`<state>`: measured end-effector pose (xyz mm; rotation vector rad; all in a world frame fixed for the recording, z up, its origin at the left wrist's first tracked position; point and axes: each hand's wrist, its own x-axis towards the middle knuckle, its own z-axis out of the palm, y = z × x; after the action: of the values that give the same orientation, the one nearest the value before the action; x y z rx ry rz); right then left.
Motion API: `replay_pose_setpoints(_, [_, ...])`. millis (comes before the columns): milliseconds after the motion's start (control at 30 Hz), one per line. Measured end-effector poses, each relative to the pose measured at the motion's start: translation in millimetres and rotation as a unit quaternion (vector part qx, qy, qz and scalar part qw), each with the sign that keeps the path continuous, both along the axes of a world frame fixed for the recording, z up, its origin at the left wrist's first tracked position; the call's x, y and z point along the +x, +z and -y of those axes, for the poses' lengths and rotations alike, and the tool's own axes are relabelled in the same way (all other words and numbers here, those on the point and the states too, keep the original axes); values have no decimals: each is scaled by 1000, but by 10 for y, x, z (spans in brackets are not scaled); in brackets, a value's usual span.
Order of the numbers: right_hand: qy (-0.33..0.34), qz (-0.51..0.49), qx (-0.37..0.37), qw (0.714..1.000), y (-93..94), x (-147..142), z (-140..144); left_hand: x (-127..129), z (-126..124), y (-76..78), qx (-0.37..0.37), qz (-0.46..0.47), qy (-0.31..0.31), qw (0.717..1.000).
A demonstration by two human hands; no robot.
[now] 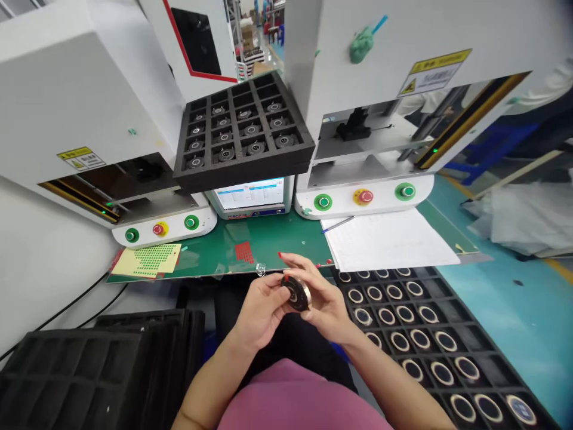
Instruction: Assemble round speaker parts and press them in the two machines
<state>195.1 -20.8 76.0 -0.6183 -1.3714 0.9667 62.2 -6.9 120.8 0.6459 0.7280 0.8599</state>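
Observation:
A round black disc-shaped part [295, 294] with a shiny metallic rim is held in front of my lap, its dark face tilted toward me. My left hand [262, 307] grips it from the left, thumb pressed on the face. Around its right edge, the fingers and thumb of my right hand [326, 301] are curled. A small red piece [280, 255] sits at the tip of a raised right finger. Another bit of red shows at the disc's upper edge. Just beyond my hands, a sheet of red stickers [244, 252] lies on the green bench mat [215, 236].
A black foam tray [244, 167] of round parts sits above a small screen [253, 196], between two white press machines with buttons. Printed papers [389, 242] and a pen lie right. Another tray [483, 322] holds ringed discs at lower right; black trays [76, 370] are stacked lower left.

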Motion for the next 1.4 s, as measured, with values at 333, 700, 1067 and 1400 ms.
replay_pose_setpoints(333, [-250, 136, 129, 950, 298, 92, 240, -154, 220, 229, 427, -278, 134, 850])
replay_pose_setpoints(700, [-270, 189, 148, 933, 429, 131, 322, -219, 300, 414, 600, -384, 80, 698])
replay_pose_setpoints(1067, [-136, 62, 33, 988, 441, 167, 269, -306, 308, 741, 628, -451, -55, 631])
replay_pose_setpoints(1400, [-112, 45, 2, 993, 379, 231, 316, -257, 272, 852, 669, -464, -91, 574])
